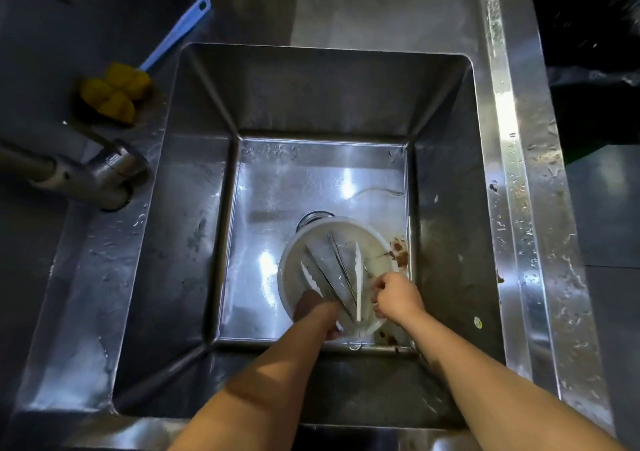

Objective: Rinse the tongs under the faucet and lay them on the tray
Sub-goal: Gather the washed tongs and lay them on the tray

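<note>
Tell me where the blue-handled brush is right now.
Head view, left side: the blue-handled brush lies on the counter off the far-left corner of the sink, its yellow head just beyond the faucet.

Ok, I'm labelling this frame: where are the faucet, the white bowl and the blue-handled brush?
faucet (110, 167), head view, on its metal body.
white bowl (285, 274), head view, on its left rim.
blue-handled brush (175, 35), head view, on the middle of its handle.

Dim, wide-angle bowed edges; overhead glare on the wet sink (512, 159) rim.
</note>
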A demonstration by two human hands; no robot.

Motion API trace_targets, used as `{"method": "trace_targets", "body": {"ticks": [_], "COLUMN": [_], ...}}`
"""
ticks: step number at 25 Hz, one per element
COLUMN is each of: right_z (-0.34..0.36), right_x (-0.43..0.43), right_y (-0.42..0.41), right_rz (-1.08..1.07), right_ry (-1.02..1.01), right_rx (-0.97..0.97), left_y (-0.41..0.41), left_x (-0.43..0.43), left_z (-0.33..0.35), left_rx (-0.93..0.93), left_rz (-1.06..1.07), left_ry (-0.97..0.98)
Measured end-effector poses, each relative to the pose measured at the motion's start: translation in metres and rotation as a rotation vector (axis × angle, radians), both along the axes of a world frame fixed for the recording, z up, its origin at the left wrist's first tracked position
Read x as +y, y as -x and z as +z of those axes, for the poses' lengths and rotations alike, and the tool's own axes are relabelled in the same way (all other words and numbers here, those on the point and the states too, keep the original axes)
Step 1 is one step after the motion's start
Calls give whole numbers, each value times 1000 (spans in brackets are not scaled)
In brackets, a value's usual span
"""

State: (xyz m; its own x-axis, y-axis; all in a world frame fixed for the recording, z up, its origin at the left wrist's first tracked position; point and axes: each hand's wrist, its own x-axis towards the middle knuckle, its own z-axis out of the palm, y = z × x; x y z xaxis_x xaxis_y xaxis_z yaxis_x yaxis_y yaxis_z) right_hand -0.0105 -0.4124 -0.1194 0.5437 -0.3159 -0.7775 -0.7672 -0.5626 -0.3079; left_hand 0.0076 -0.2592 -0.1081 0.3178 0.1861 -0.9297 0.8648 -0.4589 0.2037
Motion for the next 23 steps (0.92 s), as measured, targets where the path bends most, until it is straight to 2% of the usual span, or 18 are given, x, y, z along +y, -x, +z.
{"method": "trace_targets", "body": {"ticks": [3, 6, 9, 11, 14, 18, 20, 23], "right_z": [-6, -13, -25, -31, -39, -33, -23, 0], "right_x": [10, 32, 54, 63, 62, 51, 48, 43], "right_y": [-4, -11, -6, -1, 1, -2, -4, -6], "right_rz": [111, 296, 503, 528, 440, 217, 54, -83], "right_ry": [56, 42, 202, 291, 220, -76, -173, -177], "right_rx": [-42, -35, 9, 9, -44, -74, -40, -74], "left_y": [0, 0, -8, -16, -29, -39, -41, -43], "left_x": [16, 40, 59, 67, 74, 81, 85, 87], "left_z": [23, 52, 78, 90, 104, 110, 111, 119], "left_rx": [-68, -127, -163, -181, -161, -161, -191, -267], "left_rz": [210, 322, 398, 469, 575, 701, 701, 615], "left_ry": [39, 94, 182, 257, 385, 498, 513, 532]}}
